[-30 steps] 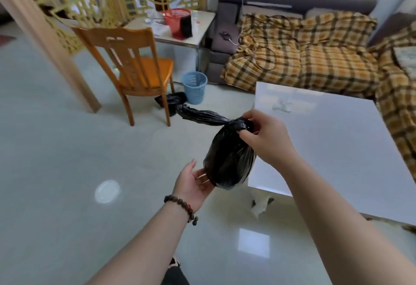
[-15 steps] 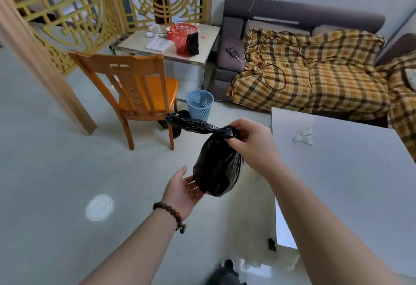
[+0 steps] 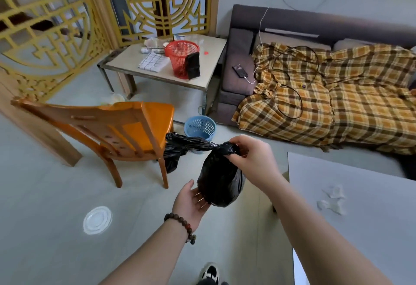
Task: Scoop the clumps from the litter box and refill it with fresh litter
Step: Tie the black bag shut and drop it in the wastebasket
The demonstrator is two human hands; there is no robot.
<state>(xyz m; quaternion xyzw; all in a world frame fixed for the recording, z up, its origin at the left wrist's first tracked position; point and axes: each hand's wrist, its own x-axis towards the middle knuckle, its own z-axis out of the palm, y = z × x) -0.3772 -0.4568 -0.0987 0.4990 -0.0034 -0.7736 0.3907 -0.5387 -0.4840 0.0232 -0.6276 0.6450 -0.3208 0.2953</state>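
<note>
A full black plastic bag hangs in front of me, its neck twisted into a tail that points left. My right hand pinches the bag at the twisted neck. My left hand, with a bead bracelet on the wrist, lies palm up with straight fingers under the bag's bottom, touching it. No litter box and no scoop are in view.
A blue basket stands on the floor beyond the bag, beside another black bag and an orange wooden chair. A white table fills the right. A side table bears a red basket. A plaid-covered sofa lies behind.
The view has moved closer to the chair, the blue basket and the sofa. Both hands keep the same hold on the black bag, which has stayed in front of me.
</note>
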